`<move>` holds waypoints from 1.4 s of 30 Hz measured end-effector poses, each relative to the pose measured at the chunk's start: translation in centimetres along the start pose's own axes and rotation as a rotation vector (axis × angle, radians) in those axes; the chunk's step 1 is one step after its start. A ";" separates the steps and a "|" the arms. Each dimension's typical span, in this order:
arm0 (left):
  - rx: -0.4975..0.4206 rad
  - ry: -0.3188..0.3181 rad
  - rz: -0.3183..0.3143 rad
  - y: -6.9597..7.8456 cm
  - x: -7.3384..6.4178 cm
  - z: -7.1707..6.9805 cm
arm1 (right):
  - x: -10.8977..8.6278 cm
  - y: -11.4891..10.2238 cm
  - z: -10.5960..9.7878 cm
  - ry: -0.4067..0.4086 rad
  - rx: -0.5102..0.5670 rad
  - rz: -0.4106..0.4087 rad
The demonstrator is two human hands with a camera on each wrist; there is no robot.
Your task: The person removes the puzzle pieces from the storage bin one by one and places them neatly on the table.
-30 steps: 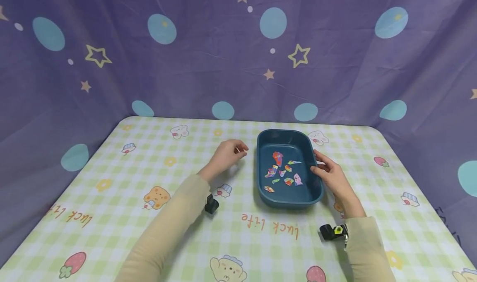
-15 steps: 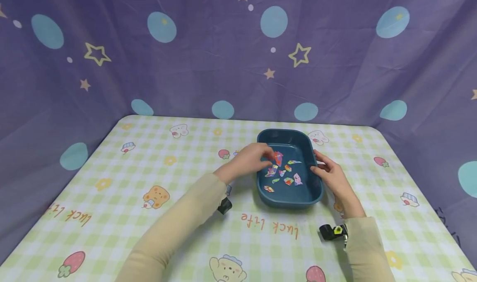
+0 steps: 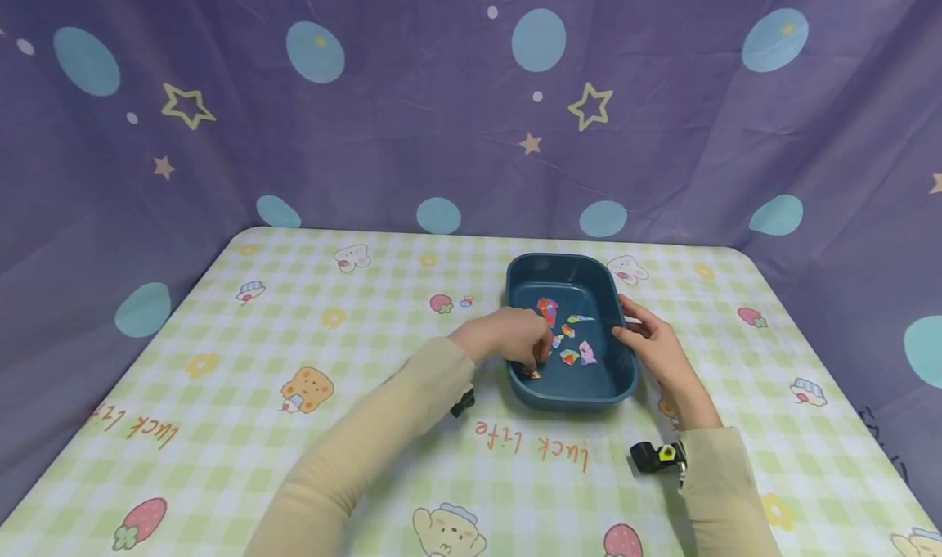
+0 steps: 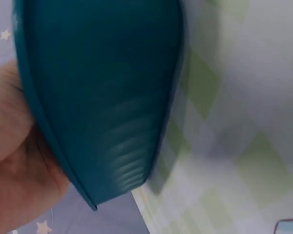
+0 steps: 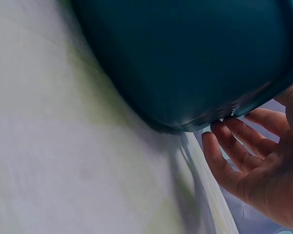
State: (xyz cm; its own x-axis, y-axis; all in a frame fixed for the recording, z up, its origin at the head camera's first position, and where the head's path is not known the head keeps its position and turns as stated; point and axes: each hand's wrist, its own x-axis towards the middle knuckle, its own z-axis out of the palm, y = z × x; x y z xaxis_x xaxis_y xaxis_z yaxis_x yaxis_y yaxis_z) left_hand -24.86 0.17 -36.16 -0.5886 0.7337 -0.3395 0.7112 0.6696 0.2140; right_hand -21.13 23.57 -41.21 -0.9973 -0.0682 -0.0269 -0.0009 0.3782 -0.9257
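Observation:
A dark teal plastic basin (image 3: 571,397) stands on the table, with several torn colourful scraps (image 3: 547,310) lying flat on its floor. My left hand (image 3: 515,336) reaches over the basin's left wall, fingers bent down at an orange scrap (image 3: 533,374) near the front left corner. Whether the fingertips pinch that scrap is hidden; in the left wrist view the basin wall (image 4: 102,122) covers them. At the basin's right side, my right hand (image 3: 655,344) holds the rim, thumb on top and fingers against the outer wall (image 5: 185,73).
Below the basin is a green checked tablecloth (image 3: 397,475) with printed cartoons. A tiny colourful bit (image 3: 467,302) shows left of the basin, beside a printed strawberry; I cannot tell if it is loose. A purple patterned curtain (image 3: 412,156) hangs behind the table.
My left hand has moved from the table left of the basin, over the wall and into it, then down toward the front left corner. The right hand keeps its hold.

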 end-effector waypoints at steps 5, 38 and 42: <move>0.141 -0.047 -0.061 0.7 0.3 0.3 | 0.0 0.0 0.0 -0.002 -0.003 -0.002; -0.014 0.135 0.046 0.3 0.9 1.5 | -0.2 -0.1 0.0 -0.011 0.014 -0.011; -0.123 0.199 0.087 0.1 0.9 1.5 | -0.2 -0.1 -0.1 -0.012 0.015 -0.018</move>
State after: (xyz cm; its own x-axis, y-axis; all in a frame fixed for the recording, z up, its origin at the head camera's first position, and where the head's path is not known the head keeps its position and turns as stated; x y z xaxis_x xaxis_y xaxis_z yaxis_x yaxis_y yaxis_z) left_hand -24.75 0.74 -37.82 -0.6000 0.7893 -0.1304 0.7177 0.6030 0.3482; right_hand -20.98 23.61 -41.11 -0.9962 -0.0858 -0.0143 -0.0179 0.3629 -0.9316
